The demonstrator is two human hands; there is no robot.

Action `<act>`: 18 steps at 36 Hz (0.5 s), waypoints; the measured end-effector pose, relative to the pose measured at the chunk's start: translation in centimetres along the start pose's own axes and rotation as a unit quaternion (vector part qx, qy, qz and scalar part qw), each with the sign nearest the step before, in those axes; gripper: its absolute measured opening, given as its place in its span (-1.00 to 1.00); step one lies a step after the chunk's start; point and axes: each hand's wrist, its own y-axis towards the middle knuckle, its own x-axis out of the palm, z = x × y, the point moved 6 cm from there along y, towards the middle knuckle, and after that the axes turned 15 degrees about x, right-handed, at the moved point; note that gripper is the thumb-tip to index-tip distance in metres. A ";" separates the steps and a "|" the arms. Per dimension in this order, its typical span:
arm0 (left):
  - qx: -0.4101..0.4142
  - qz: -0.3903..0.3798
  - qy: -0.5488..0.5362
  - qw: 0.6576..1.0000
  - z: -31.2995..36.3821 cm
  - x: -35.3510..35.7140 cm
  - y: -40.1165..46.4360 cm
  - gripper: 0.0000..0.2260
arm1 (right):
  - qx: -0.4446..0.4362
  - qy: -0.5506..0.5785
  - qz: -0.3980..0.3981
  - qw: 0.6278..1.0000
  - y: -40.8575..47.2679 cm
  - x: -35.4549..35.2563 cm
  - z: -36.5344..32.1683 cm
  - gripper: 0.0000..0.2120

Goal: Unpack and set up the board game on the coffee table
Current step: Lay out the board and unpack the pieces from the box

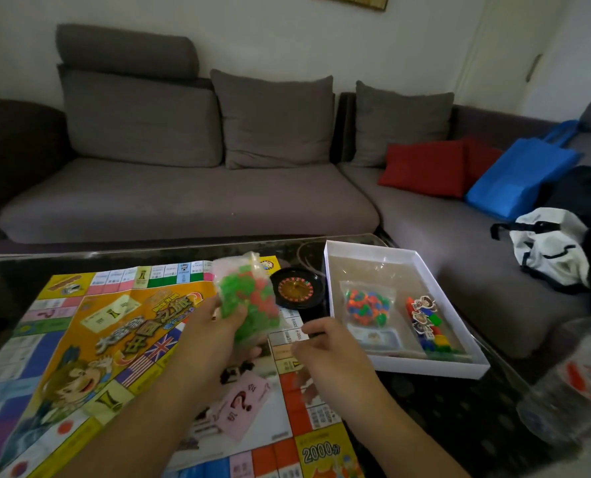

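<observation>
The left hand [218, 326] grips the bag [247, 298] of green and red pieces upright above the board [80, 339], while the right hand [325, 353], loosely curled and empty, waits just beside its lower end.

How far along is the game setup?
Done: the board lies unfolded on the coffee table, roulette wheel out. In hand: the left hand holds a bag of green and red pieces. Left: more bagged pieces still sit in the box.
</observation>
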 end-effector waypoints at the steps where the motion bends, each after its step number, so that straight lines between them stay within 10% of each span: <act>1: 0.006 0.004 0.010 1.000 0.2 0.1 0.9 -0.84 | -0.004 -0.001 0.002 1.000 0.0 -0.1 -0.1 -0.78; 4: 0.046 -0.020 0.227 0.972 -0.3 -0.9 4.3 -0.61 | -0.025 -0.040 0.018 0.999 0.2 -0.7 -0.3 -0.80; 8: 0.150 -0.022 0.530 0.835 -1.0 -1.8 6.1 -0.40 | -0.074 -0.093 0.067 0.991 0.4 -2.2 -0.8 -0.80; 13: 0.262 -0.078 0.554 0.787 -1.4 0.6 5.1 -0.68 | -0.095 -0.139 0.166 0.972 0.4 -5.9 -1.5 -0.79; 18: 0.337 -0.156 0.457 0.808 -0.8 5.5 1.9 -0.70 | -0.039 -0.204 0.247 0.946 3.2 -10.6 -1.3 -0.79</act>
